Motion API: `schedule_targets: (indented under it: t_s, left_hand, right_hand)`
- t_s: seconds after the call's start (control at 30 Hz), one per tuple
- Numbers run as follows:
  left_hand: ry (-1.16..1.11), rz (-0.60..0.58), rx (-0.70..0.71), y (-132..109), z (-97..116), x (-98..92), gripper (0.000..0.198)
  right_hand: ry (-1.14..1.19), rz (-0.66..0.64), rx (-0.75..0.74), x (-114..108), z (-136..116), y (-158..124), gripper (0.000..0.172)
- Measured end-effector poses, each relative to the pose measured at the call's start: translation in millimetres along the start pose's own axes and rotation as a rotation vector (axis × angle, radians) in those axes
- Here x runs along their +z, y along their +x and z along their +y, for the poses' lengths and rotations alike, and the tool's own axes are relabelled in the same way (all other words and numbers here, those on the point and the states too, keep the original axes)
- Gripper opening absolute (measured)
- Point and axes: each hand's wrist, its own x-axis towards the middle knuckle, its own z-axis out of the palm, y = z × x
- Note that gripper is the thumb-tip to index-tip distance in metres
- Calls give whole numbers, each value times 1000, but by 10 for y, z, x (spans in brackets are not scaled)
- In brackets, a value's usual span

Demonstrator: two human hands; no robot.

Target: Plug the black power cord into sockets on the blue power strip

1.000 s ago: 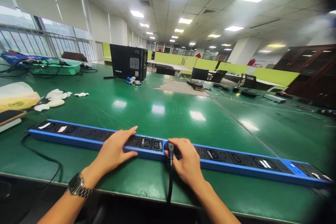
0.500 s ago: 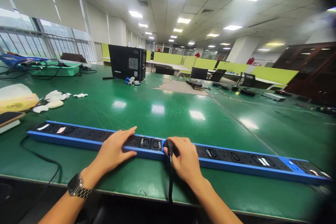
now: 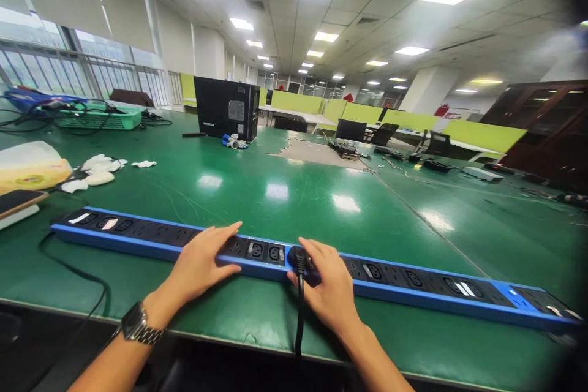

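A long blue-and-black power strip [image 3: 156,248] lies across the green table in front of me, with rows of sockets along its top. My left hand [image 3: 199,260] straddles it left of centre, thumb at the near edge and fingers at the far edge, holding it. A black plug [image 3: 298,256] sits on the strip near the middle, its cord [image 3: 300,318] hanging over the table's front edge. My right hand [image 3: 329,278] is just right of the plug, thumb and index finger apart around it over the strip. Its other fingers are partly hidden.
The green table [image 3: 229,196] bears a black computer tower [image 3: 225,109] with gloves [image 3: 234,141] beside it. At left are a green basket [image 3: 98,117] of cables, a yellow-and-white packet [image 3: 34,168] and a phone [image 3: 18,203]. Assorted parts [image 3: 346,150] lie at the back right.
My right thumb and index finger have spread away from the plug, which stays on the strip. My left hand keeps its place. The view has shifted slightly.
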Motion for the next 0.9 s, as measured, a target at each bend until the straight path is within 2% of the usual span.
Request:
schedule_targets:
  t_s: [0.1, 0.17, 0.3, 0.37, 0.43, 0.53, 0.63, 0.77, 0.9]
  left_hand:
    - [19, 5, 19, -2, 1, -1, 68]
    - [31, 16, 40, 1, 6, -5, 61]
    - [32, 24, 44, 40, 96, 3, 55]
    - [-5, 10, 47, 89, 221, 36, 55]
    - [-65, -18, 78, 159, 399, 100, 55]
    - [-148, -54, 124, 283, 686, 243, 58]
    - [-202, -65, 126, 377, 877, 394, 59]
    - [-248, 8, 101, 397, 938, 515, 47]
    - [-261, 74, 131, 369, 911, 538, 46]
  right_hand:
    - [83, -119, -6, -145, 129, 6, 47]
    - [70, -143, 76, -287, 342, -17, 36]
    - [-218, 28, 420, -530, 882, -134, 46]
    - [-318, 19, 431, -577, 1044, -194, 45]
    - [-370, -11, 398, -578, 1088, -230, 44]
    - [-405, -16, 397, -550, 1026, -238, 44]
    - [-413, -13, 414, -539, 965, -226, 45]
    - [-413, -15, 426, -547, 961, -223, 44]
    - [-414, -9, 430, -547, 971, -230, 44]
